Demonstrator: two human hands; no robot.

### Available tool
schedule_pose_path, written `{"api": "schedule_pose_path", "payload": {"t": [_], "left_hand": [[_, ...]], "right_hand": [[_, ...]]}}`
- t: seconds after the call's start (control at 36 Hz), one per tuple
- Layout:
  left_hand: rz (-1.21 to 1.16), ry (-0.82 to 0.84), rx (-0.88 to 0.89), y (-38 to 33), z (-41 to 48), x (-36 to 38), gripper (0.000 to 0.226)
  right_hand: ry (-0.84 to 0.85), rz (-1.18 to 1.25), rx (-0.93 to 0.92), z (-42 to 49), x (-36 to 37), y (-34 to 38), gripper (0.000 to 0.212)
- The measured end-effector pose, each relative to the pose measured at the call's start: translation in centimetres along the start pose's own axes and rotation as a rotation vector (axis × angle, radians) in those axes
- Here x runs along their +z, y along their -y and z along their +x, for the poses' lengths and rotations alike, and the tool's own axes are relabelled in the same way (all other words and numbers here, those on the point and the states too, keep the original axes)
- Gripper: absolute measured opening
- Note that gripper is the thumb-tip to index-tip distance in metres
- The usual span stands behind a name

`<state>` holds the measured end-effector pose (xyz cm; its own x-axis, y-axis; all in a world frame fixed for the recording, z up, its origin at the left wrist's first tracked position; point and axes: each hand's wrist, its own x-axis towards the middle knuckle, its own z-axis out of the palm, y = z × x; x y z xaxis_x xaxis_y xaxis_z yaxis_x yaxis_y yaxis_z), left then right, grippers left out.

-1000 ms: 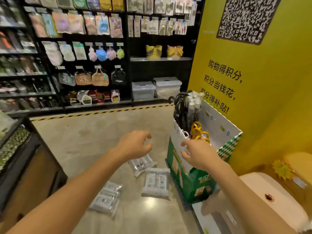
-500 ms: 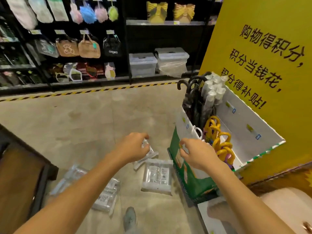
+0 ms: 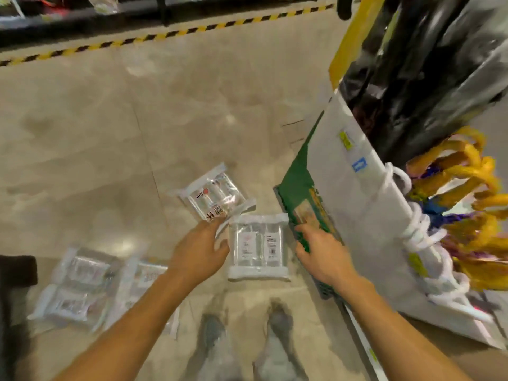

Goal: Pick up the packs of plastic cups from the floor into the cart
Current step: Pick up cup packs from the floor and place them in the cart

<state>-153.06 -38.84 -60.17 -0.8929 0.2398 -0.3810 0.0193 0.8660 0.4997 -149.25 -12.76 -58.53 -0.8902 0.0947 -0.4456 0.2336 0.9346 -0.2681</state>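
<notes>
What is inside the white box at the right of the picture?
In the white box stand black folded umbrellas and yellow curved handles. Its wall covers their lower parts and the bottom.

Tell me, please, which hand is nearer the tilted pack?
Left. The left hand touches the near corner of the tilted pack; the right hand holds the green box, farther right.

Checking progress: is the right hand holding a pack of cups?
No, the right hand grips the green box by its edge, no pack.
</notes>
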Motion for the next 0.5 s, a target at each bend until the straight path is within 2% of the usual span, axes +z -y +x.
{"api": "schedule_pose_path", "payload": {"t": [0.17, 0.33, 0.5], "left_hand": [[-0.081, 0.050, -0.071, 7.4, 8.3, 14.1, 0.065], [-0.165, 0.106, -0.076, 15.3, 15.6, 29.7, 0.073], [-0.269, 0.063, -0.156, 20.6, 21.4, 41.3, 0.072]], "right_hand": [[0.070, 0.043, 0.065, 10.1, 14.9, -6.6, 0.043], [0.110, 0.144, 0.023, 19.1, 31.1, -13.6, 0.061], [-0.004, 0.159, 0.080, 25.8, 42.8, -19.2, 0.069]]}}
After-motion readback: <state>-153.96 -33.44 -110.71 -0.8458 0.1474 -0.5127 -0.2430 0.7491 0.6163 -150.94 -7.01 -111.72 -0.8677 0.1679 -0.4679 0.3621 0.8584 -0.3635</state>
